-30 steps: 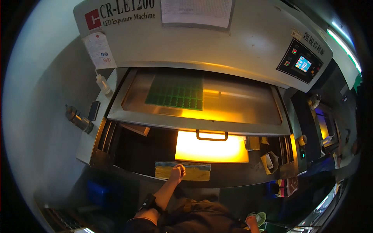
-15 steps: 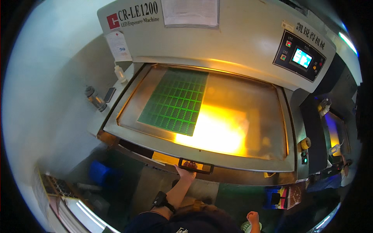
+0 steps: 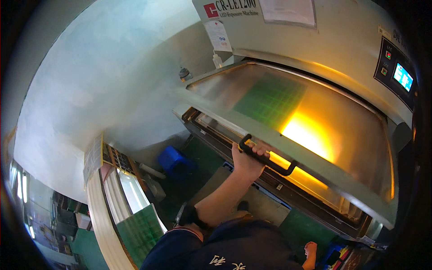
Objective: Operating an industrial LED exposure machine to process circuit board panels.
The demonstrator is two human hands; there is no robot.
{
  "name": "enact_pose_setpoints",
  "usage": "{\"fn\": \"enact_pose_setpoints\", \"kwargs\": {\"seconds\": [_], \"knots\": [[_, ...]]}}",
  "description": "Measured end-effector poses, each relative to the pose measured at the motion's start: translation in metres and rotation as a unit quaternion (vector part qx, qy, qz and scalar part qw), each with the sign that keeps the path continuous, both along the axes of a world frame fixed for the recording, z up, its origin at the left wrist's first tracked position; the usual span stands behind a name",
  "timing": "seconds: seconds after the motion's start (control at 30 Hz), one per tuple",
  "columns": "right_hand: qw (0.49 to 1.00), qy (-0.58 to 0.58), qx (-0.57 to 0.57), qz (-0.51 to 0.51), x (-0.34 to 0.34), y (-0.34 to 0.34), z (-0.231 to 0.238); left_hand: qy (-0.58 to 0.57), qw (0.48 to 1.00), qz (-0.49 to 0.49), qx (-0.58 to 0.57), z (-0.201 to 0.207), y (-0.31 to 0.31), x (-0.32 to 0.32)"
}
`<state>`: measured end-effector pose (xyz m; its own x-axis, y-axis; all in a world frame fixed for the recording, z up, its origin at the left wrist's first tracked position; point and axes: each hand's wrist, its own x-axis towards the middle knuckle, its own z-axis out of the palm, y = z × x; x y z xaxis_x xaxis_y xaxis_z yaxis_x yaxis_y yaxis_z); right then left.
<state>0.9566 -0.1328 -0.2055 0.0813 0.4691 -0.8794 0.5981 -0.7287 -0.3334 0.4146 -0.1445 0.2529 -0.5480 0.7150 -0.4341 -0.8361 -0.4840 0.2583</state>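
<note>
My left hand (image 3: 249, 163) is wrapped round the black handle (image 3: 288, 170) on the front edge of the exposure machine's lid frame (image 3: 333, 173). This lid is tilted up, with its front edge apart from the dark bed edge (image 3: 310, 198) below. Through the lid's hazy clear sheet shows a green circuit-board panel (image 3: 270, 101), blurred, beside a bright yellow glow. Low on the right, well away from the machine, my right hand (image 3: 310, 249) hangs with curled fingers and nothing visible in it.
At lower left, another green panel (image 3: 139, 234) lies on a white lit table (image 3: 131, 191). A blue bin (image 3: 173, 162) stands on the floor left of the machine. A bottle (image 3: 185, 74) is beside the machine's far left corner. The control screen (image 3: 403, 77) glows at right.
The lid's front edge has risen from the bed, with my left hand still on its handle. The view has swung left, bringing the lit table and second green panel into sight.
</note>
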Motion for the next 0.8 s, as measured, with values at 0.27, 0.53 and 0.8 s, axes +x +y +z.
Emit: {"fn": "enact_pose_setpoints", "kwargs": {"seconds": [0.27, 0.53, 0.8], "knots": [[0.959, 0.233, 0.138, 0.08, -0.115, 0.034, 0.14, 0.165, 0.966, -0.101, 0.17, 0.079, 0.046, -0.043], [0.925, 0.339, 0.158, 0.06, -0.36, 0.12, 0.269, 0.473, 0.771, -0.353, 0.24, 0.075, 0.086, -0.142], [0.939, 0.291, 0.163, -0.085, -0.536, 0.157, 0.231, 0.801, 0.155, -0.433, -0.383, -0.169, 0.115, -0.41]]}}
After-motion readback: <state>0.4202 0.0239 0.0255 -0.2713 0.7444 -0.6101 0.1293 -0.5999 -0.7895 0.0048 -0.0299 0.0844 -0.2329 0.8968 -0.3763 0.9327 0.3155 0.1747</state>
